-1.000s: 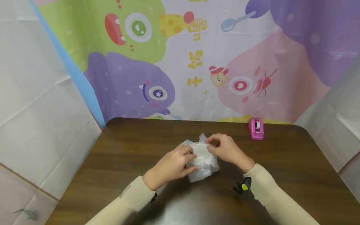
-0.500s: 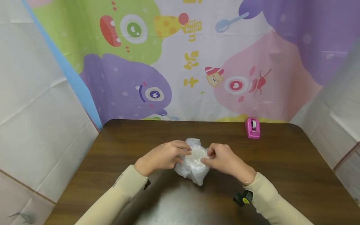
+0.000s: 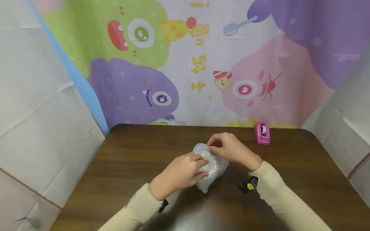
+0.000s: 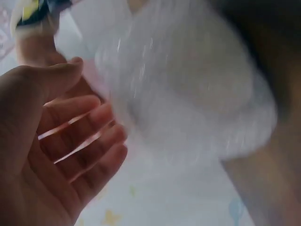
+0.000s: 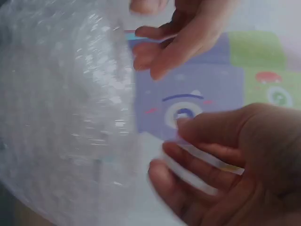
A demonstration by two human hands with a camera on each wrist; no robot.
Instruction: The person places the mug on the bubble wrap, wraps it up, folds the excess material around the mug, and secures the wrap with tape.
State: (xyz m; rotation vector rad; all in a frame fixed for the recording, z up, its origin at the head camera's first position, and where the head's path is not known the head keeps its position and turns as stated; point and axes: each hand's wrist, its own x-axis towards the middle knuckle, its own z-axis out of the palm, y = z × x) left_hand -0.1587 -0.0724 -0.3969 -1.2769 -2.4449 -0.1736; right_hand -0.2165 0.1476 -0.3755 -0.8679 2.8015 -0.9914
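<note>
A bundle of clear bubble wrap [image 3: 212, 170] stands on the brown table, wrapped round something round and whitish whose kind the wrap hides. My left hand [image 3: 180, 171] lies along its left side, fingers loosely bent. In the left wrist view, this hand [image 4: 70, 127] has its fingers apart from each other, beside the wrap [image 4: 155, 113] and not gripping it. My right hand [image 3: 229, 147] is at the bundle's far right side. The right wrist view has its thumb and fingers [image 5: 202, 127] parted, near the blurred wrap [image 5: 66, 94] with nothing between them.
A pink tape dispenser [image 3: 263, 134] stands at the back right of the table [image 3: 138, 144]. Behind the table hangs a printed cartoon curtain [image 3: 199, 106]. Pale panels [image 3: 49, 128] close in both sides.
The bubble-wrapped bundle has turned and shifted slightly right since half a second ago. My left hand has come right and nearer; my right hand has moved up to the far side.
</note>
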